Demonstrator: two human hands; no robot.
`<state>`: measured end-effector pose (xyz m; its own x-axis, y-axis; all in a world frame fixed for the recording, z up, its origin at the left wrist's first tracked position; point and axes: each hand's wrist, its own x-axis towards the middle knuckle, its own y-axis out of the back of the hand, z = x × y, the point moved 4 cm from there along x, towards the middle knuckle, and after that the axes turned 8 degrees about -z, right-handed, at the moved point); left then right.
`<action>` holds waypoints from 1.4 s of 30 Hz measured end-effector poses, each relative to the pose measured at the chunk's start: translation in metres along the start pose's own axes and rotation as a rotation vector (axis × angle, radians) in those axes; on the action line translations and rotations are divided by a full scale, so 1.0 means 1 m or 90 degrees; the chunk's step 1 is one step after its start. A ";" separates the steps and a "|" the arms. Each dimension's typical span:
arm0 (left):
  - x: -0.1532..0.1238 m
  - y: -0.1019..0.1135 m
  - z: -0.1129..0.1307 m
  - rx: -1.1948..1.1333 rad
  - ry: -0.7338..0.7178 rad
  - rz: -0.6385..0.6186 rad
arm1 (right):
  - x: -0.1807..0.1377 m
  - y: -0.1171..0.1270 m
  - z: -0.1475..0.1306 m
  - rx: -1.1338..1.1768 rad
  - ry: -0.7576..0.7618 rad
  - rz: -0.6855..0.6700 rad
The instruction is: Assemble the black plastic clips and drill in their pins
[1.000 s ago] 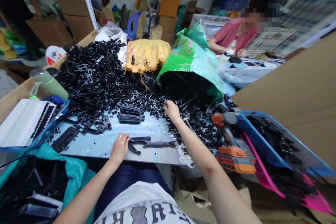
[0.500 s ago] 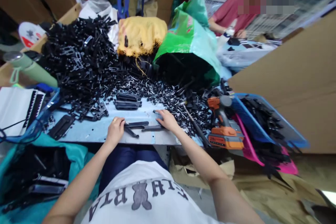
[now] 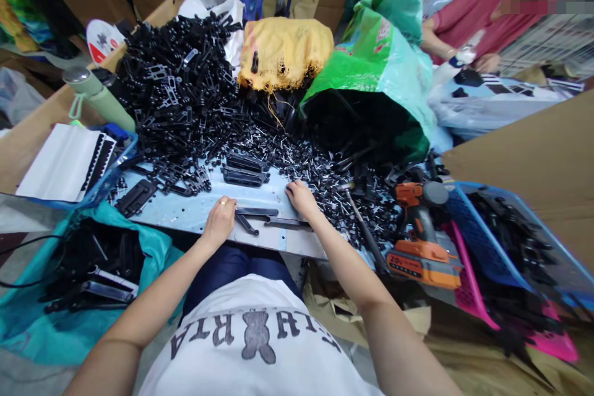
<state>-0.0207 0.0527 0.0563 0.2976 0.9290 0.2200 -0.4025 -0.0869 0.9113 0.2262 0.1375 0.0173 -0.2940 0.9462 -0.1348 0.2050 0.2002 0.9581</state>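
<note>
I'm working at the pale blue tabletop's [image 3: 185, 203] near edge, and the step in hand, I'm judging, is positioning. My left hand [image 3: 221, 221] is closing narrowly on the left end of two slim, straight black bars [image 3: 258, 212], which are fanning out in a V; whether they're joined there, I can't tell. My right hand [image 3: 301, 198] is hovering or resting just beyond a third, channel-shaped black bar [image 3: 284, 221], fingers curling inward — whether they're holding anything small, I can't tell. The next move, I'm thinking, is calling for a firm left brace and an exact right fingertip placement.

Counting, I'm seeing three bars lying before me, one orange-and-grey cordless drill [image 3: 423, 235], one dark-handled hammer [image 3: 364, 223], one yellow woven sack [image 3: 286, 49] and one shiny green sack [image 3: 371, 55]. The heaped small black parts [image 3: 180, 93] are defying counting.
</note>
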 end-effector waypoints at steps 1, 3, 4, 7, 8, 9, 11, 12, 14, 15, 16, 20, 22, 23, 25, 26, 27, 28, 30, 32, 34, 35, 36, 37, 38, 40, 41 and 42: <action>-0.001 -0.001 0.002 0.003 -0.018 0.001 | 0.000 0.001 0.000 0.025 0.002 0.014; -0.003 -0.004 0.005 0.008 -0.048 0.004 | -0.004 0.005 -0.002 0.088 0.017 0.058; -0.005 -0.004 0.005 0.007 -0.054 0.008 | -0.006 0.007 -0.002 0.123 0.028 0.083; -0.007 -0.005 0.000 -0.039 -0.024 0.035 | -0.015 0.011 -0.003 0.229 0.060 0.137; -0.007 -0.004 -0.004 -0.064 -0.006 0.046 | -0.018 0.012 -0.004 0.264 0.069 0.145; -0.007 -0.004 -0.007 -0.088 0.008 0.053 | -0.021 0.014 -0.005 0.298 0.073 0.152; -0.007 -0.005 -0.011 -0.109 0.006 0.057 | -0.029 0.017 -0.009 0.359 0.077 0.155; -0.007 -0.005 -0.011 -0.104 -0.008 0.057 | -0.032 0.019 -0.012 0.388 0.077 0.154; -0.008 -0.008 -0.009 -0.072 -0.051 0.059 | -0.038 0.020 -0.016 0.456 0.067 0.146; -0.008 -0.010 -0.007 -0.054 -0.073 0.060 | -0.039 0.020 -0.019 0.497 0.060 0.138; -0.009 -0.011 -0.005 -0.039 -0.091 0.063 | -0.041 0.019 -0.021 0.537 0.052 0.128; -0.011 -0.017 -0.003 -0.024 -0.127 0.079 | -0.047 0.015 -0.032 0.562 0.066 0.129; -0.012 -0.021 -0.007 -0.036 -0.124 0.069 | -0.050 0.016 -0.039 0.499 0.095 0.144; -0.013 -0.024 -0.009 -0.039 -0.121 0.053 | -0.052 0.017 -0.043 0.463 0.112 0.148; -0.015 -0.029 -0.014 -0.038 -0.122 0.018 | -0.056 0.017 -0.049 0.392 0.147 0.151; -0.017 -0.030 -0.015 -0.033 -0.128 0.003 | -0.058 0.017 -0.051 0.358 0.164 0.155; -0.018 -0.031 -0.016 -0.026 -0.134 -0.009 | -0.060 0.016 -0.053 0.328 0.183 0.157; -0.019 -0.030 -0.016 -0.018 -0.140 -0.016 | -0.063 0.014 -0.054 0.300 0.203 0.158; -0.019 -0.027 -0.015 0.006 -0.141 -0.016 | -0.069 0.007 -0.054 0.259 0.240 0.165; -0.019 -0.023 -0.010 0.043 -0.126 0.007 | -0.074 -0.001 -0.049 0.233 0.266 0.191; -0.017 -0.022 -0.001 0.078 -0.107 0.046 | -0.078 -0.010 -0.041 0.218 0.279 0.225; -0.016 -0.023 0.004 0.089 -0.101 0.062 | -0.079 -0.013 -0.036 0.208 0.285 0.234; -0.014 -0.025 0.010 0.093 -0.100 0.072 | -0.080 -0.017 -0.032 0.196 0.294 0.235; -0.012 -0.027 0.015 0.092 -0.102 0.075 | -0.081 -0.019 -0.029 0.181 0.303 0.229; -0.010 -0.030 0.020 0.088 -0.102 0.076 | -0.083 -0.021 -0.026 0.164 0.308 0.221; -0.007 -0.032 0.024 0.076 -0.076 0.092 | -0.084 -0.023 -0.021 0.133 0.310 0.200; -0.006 -0.032 0.023 0.070 -0.048 0.111 | -0.085 -0.024 -0.020 0.121 0.308 0.187; -0.006 -0.031 0.019 0.064 -0.018 0.132 | -0.085 -0.025 -0.020 0.114 0.304 0.175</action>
<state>0.0065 0.0428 0.0334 0.2427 0.8773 0.4141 -0.3699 -0.3109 0.8755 0.2275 0.0468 0.0099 -0.5878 0.7584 0.2817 0.4763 0.0430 0.8782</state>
